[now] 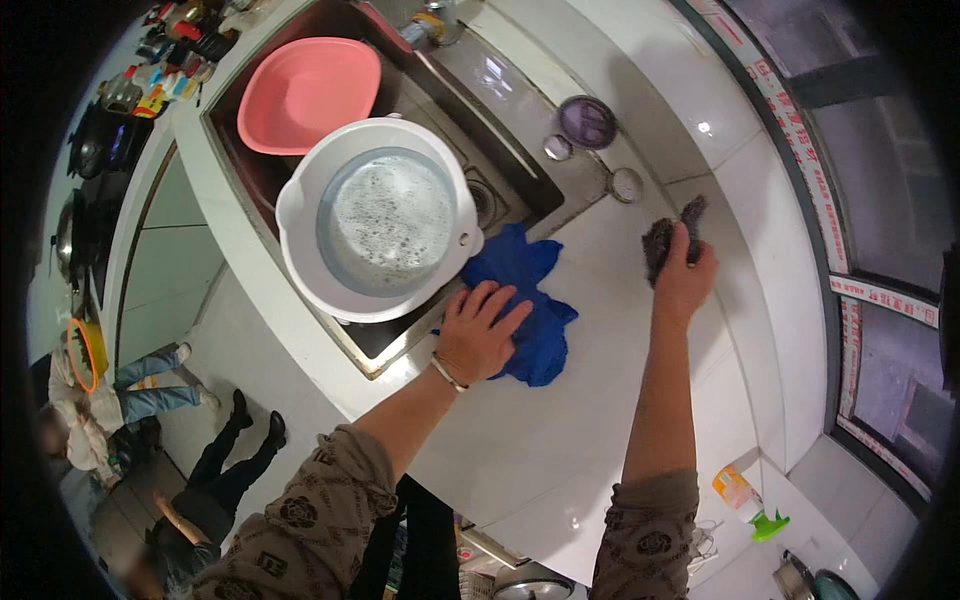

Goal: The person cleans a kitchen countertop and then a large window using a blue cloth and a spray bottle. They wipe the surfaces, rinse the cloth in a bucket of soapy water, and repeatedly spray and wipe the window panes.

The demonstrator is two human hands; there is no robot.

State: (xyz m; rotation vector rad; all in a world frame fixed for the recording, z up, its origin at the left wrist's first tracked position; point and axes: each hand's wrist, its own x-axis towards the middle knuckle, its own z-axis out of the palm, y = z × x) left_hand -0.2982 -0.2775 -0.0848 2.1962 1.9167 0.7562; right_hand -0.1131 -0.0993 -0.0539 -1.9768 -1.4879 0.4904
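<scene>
My left hand lies with its fingers spread on a crumpled blue cloth beside the sink's corner. A bracelet circles that wrist. Farther right, my right hand is closed around a dark grey rag at the back of the white countertop. Part of the rag sticks out past the fingers. Left of the blue cloth, a white basin of sudsy water stands over the sink. A pink basin is behind it.
A purple round lid and small metal drain covers lie along the sink ledge. A faucet rises at the back. A spray bottle lies at lower right. Two people are at lower left; bottles crowd the upper left.
</scene>
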